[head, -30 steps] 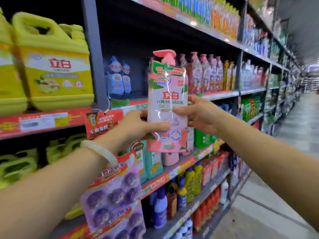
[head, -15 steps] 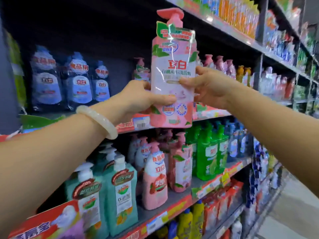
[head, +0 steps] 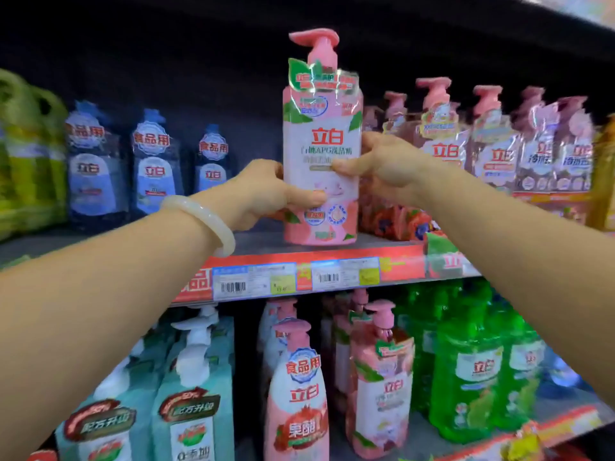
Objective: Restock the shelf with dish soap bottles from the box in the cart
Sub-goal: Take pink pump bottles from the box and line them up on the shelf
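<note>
A pink pump bottle of dish soap point(head: 321, 134) stands upright with its base at the front of the upper shelf point(head: 259, 242). My left hand point(head: 263, 191) grips its lower left side, thumb across the front label. My right hand point(head: 382, 164) grips its right side at mid-height, thumb on the label. Matching pink pump bottles point(head: 446, 141) stand in a row just to its right. The box and the cart are out of view.
Dark blue bottles point(head: 153, 161) and yellow jugs point(head: 30, 154) stand left on the same shelf. A red price strip point(head: 299, 277) edges it. Below are teal bottles point(head: 193, 394), pink bottles point(head: 299, 394) and green bottles point(head: 466, 371). A shelf gap lies behind the held bottle.
Both hands carried the pink bottle up and forward to the upper shelf, where its base now meets the shelf board. The view has come closer to the shelves.
</note>
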### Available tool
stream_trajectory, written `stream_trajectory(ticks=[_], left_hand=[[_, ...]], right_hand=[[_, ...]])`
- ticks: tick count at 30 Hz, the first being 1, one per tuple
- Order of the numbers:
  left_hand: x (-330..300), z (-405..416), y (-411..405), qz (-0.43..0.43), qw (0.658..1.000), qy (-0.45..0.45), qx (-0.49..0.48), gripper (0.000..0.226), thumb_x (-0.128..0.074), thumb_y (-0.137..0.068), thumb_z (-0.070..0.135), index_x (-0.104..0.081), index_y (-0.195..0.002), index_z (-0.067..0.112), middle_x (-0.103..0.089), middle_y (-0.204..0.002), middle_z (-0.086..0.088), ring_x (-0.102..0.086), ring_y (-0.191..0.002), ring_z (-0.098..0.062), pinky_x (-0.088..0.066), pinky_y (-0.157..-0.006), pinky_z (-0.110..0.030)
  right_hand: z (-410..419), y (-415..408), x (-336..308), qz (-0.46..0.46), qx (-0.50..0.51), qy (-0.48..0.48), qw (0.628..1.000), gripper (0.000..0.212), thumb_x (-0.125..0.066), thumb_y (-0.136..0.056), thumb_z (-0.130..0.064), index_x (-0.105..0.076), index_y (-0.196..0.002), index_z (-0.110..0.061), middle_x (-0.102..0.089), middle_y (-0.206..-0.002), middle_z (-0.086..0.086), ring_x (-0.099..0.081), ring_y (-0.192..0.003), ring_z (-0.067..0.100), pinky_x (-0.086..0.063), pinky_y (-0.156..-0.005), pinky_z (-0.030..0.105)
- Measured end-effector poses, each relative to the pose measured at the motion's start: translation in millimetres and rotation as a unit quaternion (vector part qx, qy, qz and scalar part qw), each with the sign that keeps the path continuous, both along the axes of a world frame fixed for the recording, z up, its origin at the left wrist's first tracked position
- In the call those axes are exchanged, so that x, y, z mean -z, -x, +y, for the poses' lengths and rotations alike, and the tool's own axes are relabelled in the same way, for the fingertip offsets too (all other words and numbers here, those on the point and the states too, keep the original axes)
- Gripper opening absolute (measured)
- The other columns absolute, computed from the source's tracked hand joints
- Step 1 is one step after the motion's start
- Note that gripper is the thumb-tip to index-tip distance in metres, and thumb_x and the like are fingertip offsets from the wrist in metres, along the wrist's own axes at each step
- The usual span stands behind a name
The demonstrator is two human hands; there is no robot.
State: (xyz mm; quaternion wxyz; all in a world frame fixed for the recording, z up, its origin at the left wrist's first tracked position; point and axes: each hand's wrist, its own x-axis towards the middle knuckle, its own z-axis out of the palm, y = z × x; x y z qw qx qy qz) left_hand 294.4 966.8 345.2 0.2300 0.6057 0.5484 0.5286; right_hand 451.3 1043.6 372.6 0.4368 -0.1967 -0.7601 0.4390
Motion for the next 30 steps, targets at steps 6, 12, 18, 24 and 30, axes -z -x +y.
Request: stream_trajectory(ticks=[6, 12, 18, 24, 30], left_hand=[[5.8, 32.9, 11.1, 0.016, 0.999, 0.014, -0.029, 0.045, -0.081, -0.069, 0.006, -0.064, -0.111, 0.003, -0.071, -0.104, -0.011, -0.070, -0.089, -0.025, -0.059, -0.077, -0.038], [5.6, 51.4, 15.1, 0.043, 0.998, 0.024, -0.043, 0.050, -0.084, -0.066, 0.014, -0.061, -0.110, 0.009, -0.070, -0.106, -0.007, -0.069, -0.095, -0.026, -0.056, -0.087, -0.045], [4.0, 50.0, 22.2, 0.120, 0.990, 0.057, -0.046, 0.041, -0.082, -0.066, 0.021, -0.063, -0.102, 0.020, -0.073, -0.099, 0.002, -0.071, -0.091, -0.016, -0.056, -0.088, -0.040], [6.0, 57.8, 27.4, 0.140, 0.987, 0.064, -0.055, 0.053, -0.082, -0.061, 0.025, -0.067, -0.109, 0.010, -0.074, -0.099, 0.001, -0.071, -0.090, -0.013, -0.057, -0.085, -0.037], [6.4, 89.5, 33.0, 0.123, 0.986, 0.086, -0.075, 0.046, -0.080, -0.070, 0.021, -0.063, -0.109, 0.003, -0.072, -0.104, -0.008, -0.070, -0.093, -0.022, -0.057, -0.085, -0.041]], right_hand=[[35.2, 11.2, 9.2, -0.015, -0.020, 0.017, 1.000, 0.041, -0.060, -0.084, 0.006, -0.056, -0.120, -0.012, -0.067, -0.115, 0.006, -0.063, -0.107, 0.022, -0.051, -0.086, 0.035], [60.6, 15.1, 18.9, 0.028, -0.048, 0.044, 0.997, 0.040, -0.058, -0.086, 0.004, -0.053, -0.123, -0.012, -0.066, -0.119, 0.007, -0.062, -0.110, 0.022, -0.052, -0.085, 0.031], [65.0, 7.7, 41.9, -0.043, -0.002, 0.025, 0.999, 0.044, -0.068, -0.083, -0.010, -0.051, -0.122, -0.013, -0.067, -0.112, 0.002, -0.067, -0.095, 0.013, -0.056, -0.072, 0.024], [75.6, 8.5, 46.9, -0.096, 0.013, 0.025, 0.995, 0.051, -0.072, -0.079, -0.009, -0.052, -0.126, -0.013, -0.065, -0.119, 0.008, -0.066, -0.104, 0.020, -0.055, -0.088, 0.036], [92.5, 26.4, 41.7, -0.133, 0.042, 0.038, 0.990, 0.031, -0.064, -0.086, -0.005, -0.057, -0.115, -0.014, -0.067, -0.116, 0.005, -0.065, -0.091, 0.016, -0.055, -0.077, 0.031]])
